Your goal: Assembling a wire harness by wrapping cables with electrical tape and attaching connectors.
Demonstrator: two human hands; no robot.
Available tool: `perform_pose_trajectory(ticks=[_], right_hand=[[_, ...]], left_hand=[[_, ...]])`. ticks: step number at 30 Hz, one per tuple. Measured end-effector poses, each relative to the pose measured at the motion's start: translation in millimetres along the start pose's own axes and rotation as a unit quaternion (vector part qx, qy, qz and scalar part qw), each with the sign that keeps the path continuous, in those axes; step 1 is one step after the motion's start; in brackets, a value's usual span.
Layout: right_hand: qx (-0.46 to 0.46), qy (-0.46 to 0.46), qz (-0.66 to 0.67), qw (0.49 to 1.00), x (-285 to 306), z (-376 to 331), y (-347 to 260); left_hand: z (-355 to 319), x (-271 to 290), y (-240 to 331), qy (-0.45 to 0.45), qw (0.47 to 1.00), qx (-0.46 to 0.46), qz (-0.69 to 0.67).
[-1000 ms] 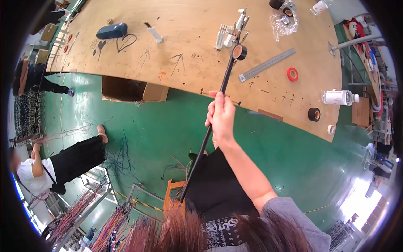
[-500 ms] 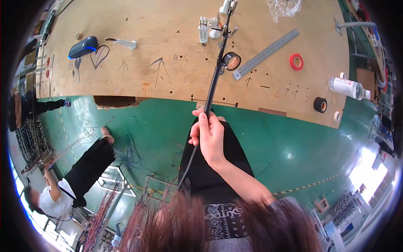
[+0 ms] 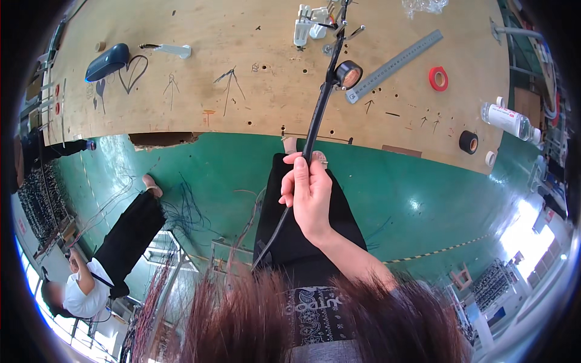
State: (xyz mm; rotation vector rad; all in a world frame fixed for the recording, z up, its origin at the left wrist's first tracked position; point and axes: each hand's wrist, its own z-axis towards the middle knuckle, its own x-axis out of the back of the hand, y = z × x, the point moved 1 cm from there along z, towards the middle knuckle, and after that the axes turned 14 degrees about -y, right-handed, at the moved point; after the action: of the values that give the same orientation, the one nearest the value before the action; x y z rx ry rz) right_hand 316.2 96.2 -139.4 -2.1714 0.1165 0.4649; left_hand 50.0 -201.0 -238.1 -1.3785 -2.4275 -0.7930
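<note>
My right hand (image 3: 313, 196) is closed around a long black cable bundle (image 3: 316, 121), with the thumb lying along it. The bundle runs from the fixtures at the table's far side, over the front edge, through my fingers. Its thinner tail hangs down toward my lap and goes out of sight near my hair. Farther up, a roll of black tape (image 3: 349, 74) sits against the bundle; I cannot tell whether its strip is stuck to it. White clip-like fixtures (image 3: 302, 31) and metal pegs (image 3: 358, 32) stand around the bundle's far end. My left hand is out of view.
On the wooden table (image 3: 200, 109) lie a steel ruler (image 3: 396, 65), red tape (image 3: 438, 78), another black tape roll (image 3: 468, 142), a bottle (image 3: 511, 121), a white-handled tool (image 3: 172, 50) and a dark blue case (image 3: 108, 62). A person (image 3: 91, 287) stands at the left.
The view has shifted a little, so the table sits higher in it. My right hand keeps its grip on the cable bundle. The blue light on the dark case no longer shows.
</note>
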Motion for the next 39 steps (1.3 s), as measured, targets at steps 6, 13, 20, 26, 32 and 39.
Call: perform_pose_trajectory(ticks=[6,13,20,26,32,39], right_hand=[[-0.023,0.015,-0.026,0.999,4.3,-6.5,-12.2],[0.017,0.015,-0.060,0.998,4.9,-4.8,-4.3],[0.033,0.012,-0.097,0.995,13.7,-6.5,-3.5],[0.049,0.047,-0.070,0.995,102.9,26.7,-64.8],[0.083,-0.174,-0.064,0.979,115.4,104.6,-109.7],[0.223,-0.146,-0.645,0.717,21.7,79.6,-156.8]], left_hand=[[-1.6,-33.4,-17.4,0.005,0.998,-0.044,-0.043],[125.5,203.9,291.3,-0.181,0.800,-0.210,-0.532],[134.8,212.8,348.1,-0.184,0.729,-0.233,-0.617],[129.0,216.7,358.9,-0.157,0.717,-0.203,-0.648],[120.0,224.5,366.8,-0.154,0.677,-0.180,-0.696],[133.6,191.4,370.0,0.078,0.819,-0.194,-0.534]])
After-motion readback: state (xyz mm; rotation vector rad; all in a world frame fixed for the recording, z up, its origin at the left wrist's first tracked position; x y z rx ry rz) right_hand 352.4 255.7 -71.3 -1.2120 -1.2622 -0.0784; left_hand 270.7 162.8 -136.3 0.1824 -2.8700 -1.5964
